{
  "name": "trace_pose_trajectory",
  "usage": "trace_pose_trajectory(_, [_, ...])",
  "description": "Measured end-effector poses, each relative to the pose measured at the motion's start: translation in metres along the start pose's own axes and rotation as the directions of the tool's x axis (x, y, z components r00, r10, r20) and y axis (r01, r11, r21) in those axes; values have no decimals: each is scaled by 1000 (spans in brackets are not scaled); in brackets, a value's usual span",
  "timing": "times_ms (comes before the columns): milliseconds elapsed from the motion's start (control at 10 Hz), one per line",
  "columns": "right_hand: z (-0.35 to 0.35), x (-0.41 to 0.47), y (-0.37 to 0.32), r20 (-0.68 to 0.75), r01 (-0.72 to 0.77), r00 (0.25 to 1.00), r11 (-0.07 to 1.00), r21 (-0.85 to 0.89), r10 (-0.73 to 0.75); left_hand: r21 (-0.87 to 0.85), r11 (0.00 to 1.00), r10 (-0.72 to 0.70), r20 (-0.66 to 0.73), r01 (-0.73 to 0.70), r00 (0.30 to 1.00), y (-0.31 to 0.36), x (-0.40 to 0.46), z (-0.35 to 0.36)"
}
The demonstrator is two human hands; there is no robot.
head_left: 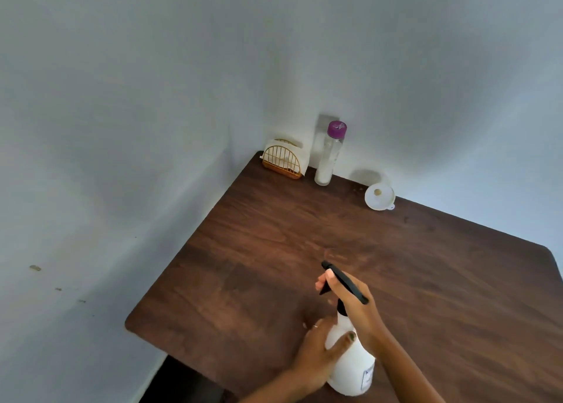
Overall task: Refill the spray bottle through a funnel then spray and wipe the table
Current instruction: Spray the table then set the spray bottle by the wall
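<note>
Bottle (350,369): upright at the table's (243,250) near edge, my left hand (316,354) wrapped round its body, my right hand (355,305) gripping the black sprayer (344,280). Funnel (380,196): far edge, well beyond both hands, nearer my right.

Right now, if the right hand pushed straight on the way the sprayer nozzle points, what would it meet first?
Probably nothing near: the right hand on the spray bottle aims up-left over bare table. Far along, the napkin holder roughly lines up, though depth is unclear.
</note>
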State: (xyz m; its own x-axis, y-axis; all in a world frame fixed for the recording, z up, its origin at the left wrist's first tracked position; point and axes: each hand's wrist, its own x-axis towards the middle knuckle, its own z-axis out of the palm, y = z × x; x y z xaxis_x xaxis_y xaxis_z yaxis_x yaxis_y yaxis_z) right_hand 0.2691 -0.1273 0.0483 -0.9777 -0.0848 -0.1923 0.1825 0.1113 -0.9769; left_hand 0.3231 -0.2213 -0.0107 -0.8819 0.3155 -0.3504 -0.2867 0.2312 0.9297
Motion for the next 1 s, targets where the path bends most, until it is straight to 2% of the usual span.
trace_pose_trajectory(200, [-42,-6,7,95,-48,994,998,-50,53,-109,993,-59,-48,53,997,22,5,58])
trace_pose_trajectory(400, [-85,-24,19,92,-61,993,986,-155,76,-252,968,-48,-139,12,989,37,-2,121])
trace_pose_trajectory(500, [-108,-41,21,122,-17,992,993,-119,32,-269,963,-65,-156,21,986,41,-8,148])
trace_pose_trajectory(600, [-128,-51,20,171,-50,983,996,-79,63,-285,958,-83,-150,37,985,41,-9,166])
trace_pose_trajectory(700, [-155,-60,23,149,-112,980,987,-115,128,-239,968,-99,-84,76,992,48,-7,188])
trace_pose_trajectory(800, [-178,-73,32,45,-199,977,964,-175,210,-171,978,-129,-49,119,990,49,-8,218])
trace_pose_trajectory(900, [-192,-84,43,3,-236,969,936,-262,246,-151,971,-196,-58,186,979,43,-10,241])
trace_pose_trajectory(1000, [-198,-90,47,-26,-257,966,938,-230,259,-183,966,-193,-52,180,980,34,-11,254])
